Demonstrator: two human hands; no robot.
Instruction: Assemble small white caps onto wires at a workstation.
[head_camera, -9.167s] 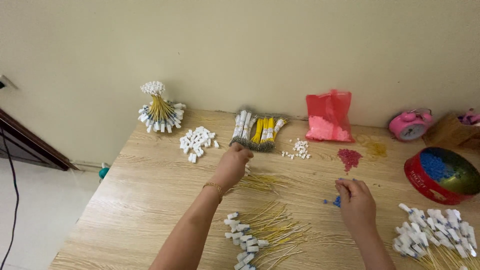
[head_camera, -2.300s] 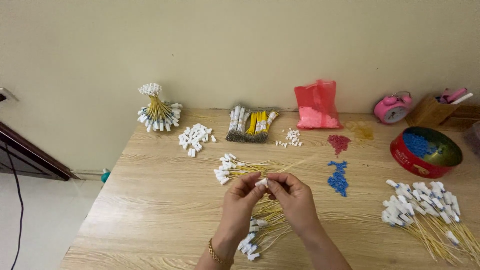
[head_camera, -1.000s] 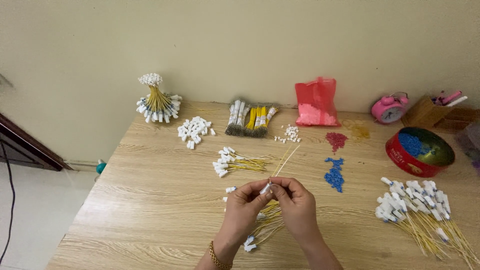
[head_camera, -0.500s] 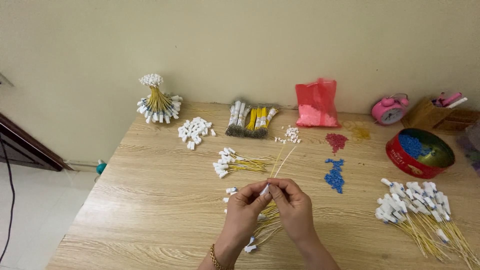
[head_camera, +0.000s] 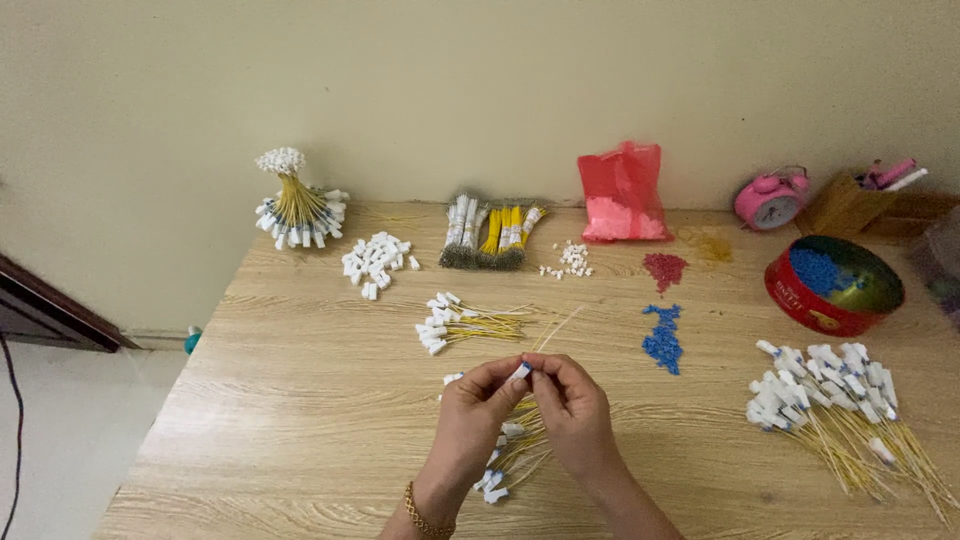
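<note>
Head view: the left hand (head_camera: 470, 420) and right hand (head_camera: 578, 415) meet near the middle of the bench (head_camera: 300, 400), fingertips pinched shut on one white-capped yellow stick (head_camera: 521, 372), probably fitting a blue bead. Finished-looking capped sticks (head_camera: 840, 400) lie in a pile at right; a small heap (head_camera: 510, 455) waits under the hands; blue beads (head_camera: 662, 338) remain

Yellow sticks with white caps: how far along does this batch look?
Done: capped sticks lie in a small pile and a large pile. In hand: left hand and right hand pinch one white cap on a stick. Left: loose caps and blue beads.
</note>
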